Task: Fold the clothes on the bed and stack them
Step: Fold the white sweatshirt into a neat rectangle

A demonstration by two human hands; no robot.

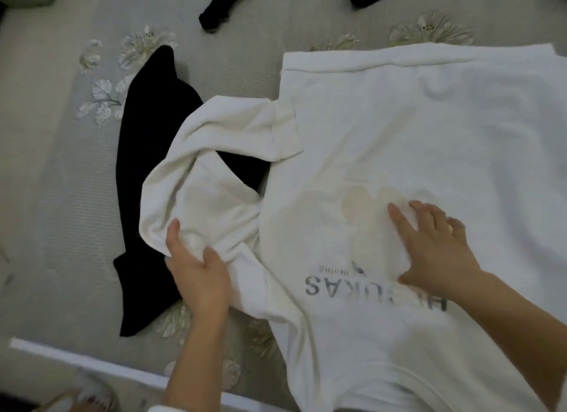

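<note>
Grips, with left hand [196, 276], the bunched sleeve [214, 172] of the white T-shirt [399, 120] on the bed [61, 181]; presses right hand [435, 252] flat, fingers straight, on its printed body. Records black garment [147, 153] just beyond left hand, partly under that sleeve; open bedding further left, bed edge [92, 365] beneath wrists, black clothes [217, 15] far beyond.

We see both forearms bare up to the frame's lower edge, with the left hand [196, 276] and right hand [435, 245] uncovered too. In the bottom left corner we make out a foot [89, 403] with reddish painted toenails, a blurred tan strap beside it.
</note>
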